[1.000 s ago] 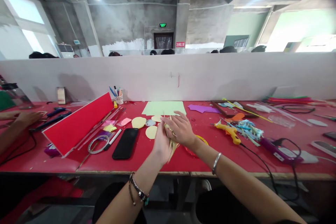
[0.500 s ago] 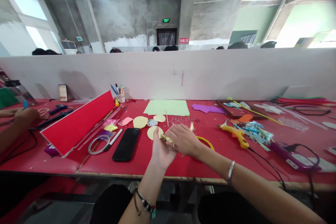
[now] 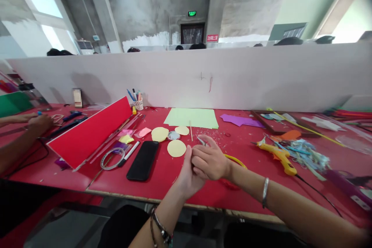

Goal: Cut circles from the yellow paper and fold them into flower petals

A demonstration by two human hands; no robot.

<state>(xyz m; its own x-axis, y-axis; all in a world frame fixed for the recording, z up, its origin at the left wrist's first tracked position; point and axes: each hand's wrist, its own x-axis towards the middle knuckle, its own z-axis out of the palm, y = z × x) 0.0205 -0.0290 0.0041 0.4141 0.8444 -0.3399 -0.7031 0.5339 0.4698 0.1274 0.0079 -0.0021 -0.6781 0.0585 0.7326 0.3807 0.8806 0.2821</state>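
Your left hand point(image 3: 188, 180) and right hand point(image 3: 210, 161) meet mid-frame, close to loose pieces.
A leftward swing could nudge the pale yellow disc point(image 3: 176, 148) beside your left thumb, at centre; a forward one, the thin stick point(image 3: 191, 131) above. Your grip can't be told: curled fingers hide anything between. Your right forearm point(image 3: 251, 182) partly covers the yellow loop point(image 3: 238, 161), right of centre.

Left grip point(image 3: 188, 178) touching right grip point(image 3: 213, 159), black phone point(image 3: 143, 161), yellow discs point(image 3: 176, 148) (flat on the table point(image 3: 162, 184))
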